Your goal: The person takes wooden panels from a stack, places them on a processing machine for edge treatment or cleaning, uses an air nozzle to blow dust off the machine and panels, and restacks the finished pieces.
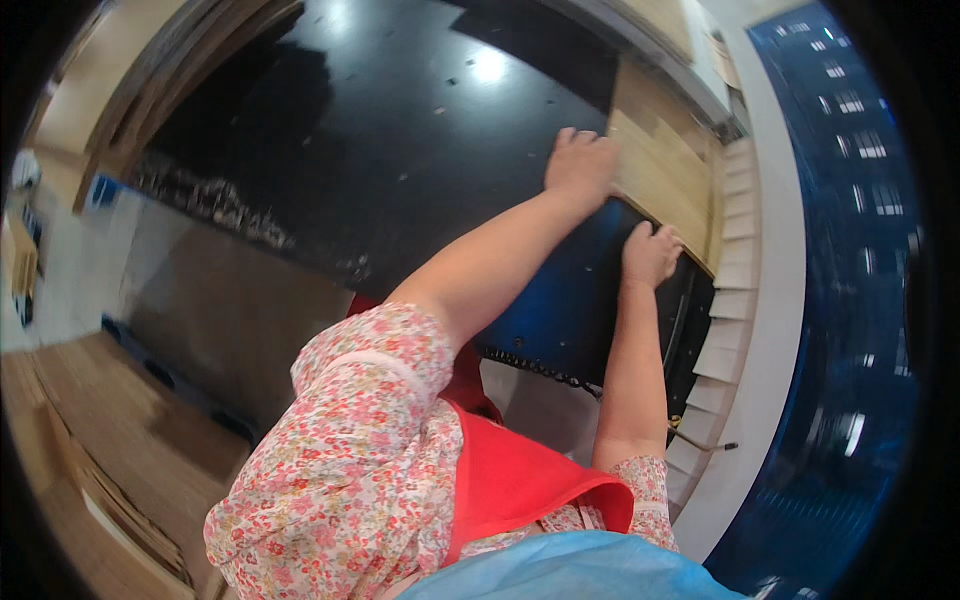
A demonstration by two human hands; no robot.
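Note:
A flat light-brown wooden board point(662, 165) lies at the right side of a black tabletop point(430, 150). At the board's left edge is my left hand point(583, 165), its fingers bent and closed against that edge. My right hand point(652, 255) grips the near edge of the board, close to its near right corner. Part of the fingers on both hands is hidden from this view.
White overlapping flaps point(728, 310) run along the table's right side, beside a pale curved rail point(775, 270) and a dark blue shiny floor point(850, 200). Stacked wooden panels point(120, 480) stand at lower left. A thin metal rod point(705, 441) sticks out near my right forearm.

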